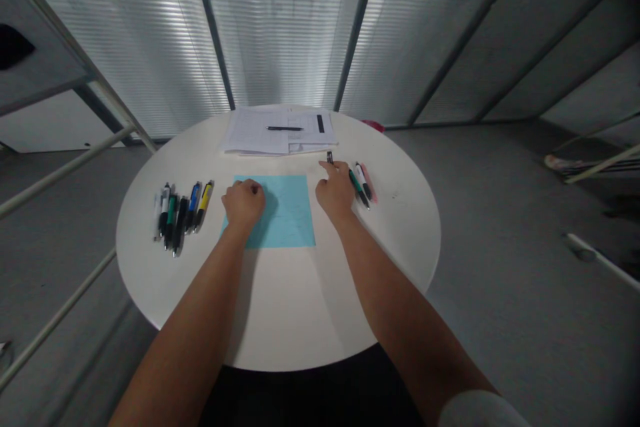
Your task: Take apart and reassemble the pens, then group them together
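Observation:
My left hand [243, 203] is curled into a fist over the left part of a light blue sheet of paper [287, 213]; a dark spot shows at its curled fingers, and I cannot make out whether anything is inside. To the right of the sheet, my right hand [336, 190] is closed round a pen, with the index finger reaching forward. Only the black-and-white end of that pen [329, 157] sticks out past the fingers. Right beside this hand lie a green-and-black pen [358, 188] and a white-and-black pen [363, 181], with something pink along their right side.
Several pens [173, 217] lie in a group on the left of the round white table [295, 320], among them a yellow-and-black pen [204, 203]. At the far edge, a black pen [285, 128] rests on printed papers [255, 133]. Metal rails [65, 163] stand at the left.

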`<state>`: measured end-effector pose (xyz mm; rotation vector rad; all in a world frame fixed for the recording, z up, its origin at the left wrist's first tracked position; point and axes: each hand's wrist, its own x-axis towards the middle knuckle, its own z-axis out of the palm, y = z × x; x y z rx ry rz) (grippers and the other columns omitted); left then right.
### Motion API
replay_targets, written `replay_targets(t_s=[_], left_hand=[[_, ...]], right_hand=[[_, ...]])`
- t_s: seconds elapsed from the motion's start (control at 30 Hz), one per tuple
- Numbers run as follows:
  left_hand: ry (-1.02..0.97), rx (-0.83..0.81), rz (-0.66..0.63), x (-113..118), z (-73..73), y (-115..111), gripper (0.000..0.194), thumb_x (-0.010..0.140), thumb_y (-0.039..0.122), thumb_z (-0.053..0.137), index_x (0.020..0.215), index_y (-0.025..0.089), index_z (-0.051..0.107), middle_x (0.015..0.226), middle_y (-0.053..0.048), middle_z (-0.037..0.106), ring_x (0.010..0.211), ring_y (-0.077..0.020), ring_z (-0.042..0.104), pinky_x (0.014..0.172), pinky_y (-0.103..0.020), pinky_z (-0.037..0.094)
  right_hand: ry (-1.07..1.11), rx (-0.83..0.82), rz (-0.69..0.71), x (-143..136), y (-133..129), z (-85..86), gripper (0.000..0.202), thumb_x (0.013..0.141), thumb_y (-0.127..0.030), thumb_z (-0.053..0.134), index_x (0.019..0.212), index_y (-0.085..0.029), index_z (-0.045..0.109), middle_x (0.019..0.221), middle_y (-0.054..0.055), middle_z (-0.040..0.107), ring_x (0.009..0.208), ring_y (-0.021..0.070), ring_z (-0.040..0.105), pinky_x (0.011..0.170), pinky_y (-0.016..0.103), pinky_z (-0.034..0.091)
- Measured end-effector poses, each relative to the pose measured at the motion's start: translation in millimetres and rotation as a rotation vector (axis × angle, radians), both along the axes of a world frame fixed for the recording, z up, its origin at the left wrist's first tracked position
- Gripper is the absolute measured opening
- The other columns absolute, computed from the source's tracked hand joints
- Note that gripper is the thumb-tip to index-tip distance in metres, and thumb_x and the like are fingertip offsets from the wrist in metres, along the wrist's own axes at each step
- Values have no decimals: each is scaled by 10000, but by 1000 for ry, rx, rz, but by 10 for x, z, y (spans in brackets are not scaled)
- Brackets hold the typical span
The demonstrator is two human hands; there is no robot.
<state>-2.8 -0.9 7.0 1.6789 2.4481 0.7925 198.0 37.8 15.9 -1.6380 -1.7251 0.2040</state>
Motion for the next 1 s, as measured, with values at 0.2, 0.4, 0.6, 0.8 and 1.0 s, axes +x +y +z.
replay_targets(t_s=[0.2,0.4,0.6,0.8,1.0], left_hand=[[-6,-9,3,0,1,-1,291,821,303,486,928,223,745,983,-125,704,960,-298,625,820,-409,436],[-14,-8,-2,-16,-23,6,290,826,321,495,934,220,745,985,-128,704,970,-301,620,827,-412,433],[-10,-6,-2,-5,9,-2,288,827,304,492,930,217,746,979,-133,706,959,-310,623,812,-420,438],[3,-25,3,5,15,-4,296,832,298,490,953,219,748,995,-135,703,985,-312,619,824,-416,434],[-8,9,-12,23,31,-17,274,819,285,498,912,215,745,961,-123,686,943,-300,609,804,-413,423]], right_hand=[[-149,23,-140,111,11,-34,445,829,-66,393,1172,-167,659,1302,176,489,1134,300,494,932,453,373],[-194,55,-241,175,23,-79,371,832,-73,400,1043,-158,692,1271,173,515,1151,299,469,928,462,344],[-204,-5,-241,213,30,-93,364,841,-71,402,1050,-158,687,1230,191,529,1185,323,435,934,500,312],[-137,106,-54,74,6,-42,358,805,-70,446,1045,-179,689,1120,131,580,1095,277,487,959,448,341],[-80,15,513,-133,3,-142,333,796,-53,451,923,-217,711,970,48,615,945,169,570,895,300,434]])
